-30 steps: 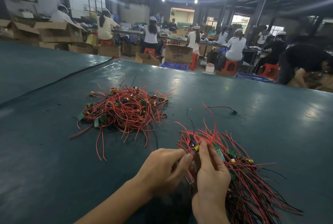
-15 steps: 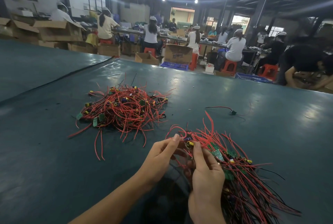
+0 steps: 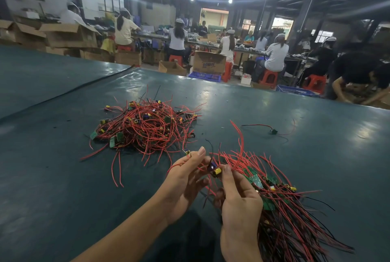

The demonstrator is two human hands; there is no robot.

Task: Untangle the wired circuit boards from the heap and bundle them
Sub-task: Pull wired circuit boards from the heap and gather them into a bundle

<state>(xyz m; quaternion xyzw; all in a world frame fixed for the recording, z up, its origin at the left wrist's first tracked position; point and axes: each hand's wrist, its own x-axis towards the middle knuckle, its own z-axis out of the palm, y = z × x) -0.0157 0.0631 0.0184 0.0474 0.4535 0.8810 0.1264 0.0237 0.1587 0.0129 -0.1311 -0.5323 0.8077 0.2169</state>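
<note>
Counter (image 3: 63, 198): the dark teal sheet under both of my grips, carrying everything below.
Heap (image 3: 147, 126): a tangled mound of red wires and small green boards, lying ahead of the left grip and well apart from it.
Bundle (image 3: 285, 209): red and black wires lying roughly parallel with green boards among them. It fans out to the right of the right grip and trails back past my wrist.
Right grip (image 3: 240, 204): the lower fingers are curled round the near end of the bundle, and the forefinger tip touches the yellow-capped part.
Left grip (image 3: 185, 179): half closed, fingers loosely curved round the red wires of one wired board, just beside the right grip.
Wired board (image 3: 217, 170): held between the two grips, its yellow cap up and its wires arching away ahead.
Stray board (image 3: 273, 132): lies alone with its thin leads, far ahead of the right grip.
</note>
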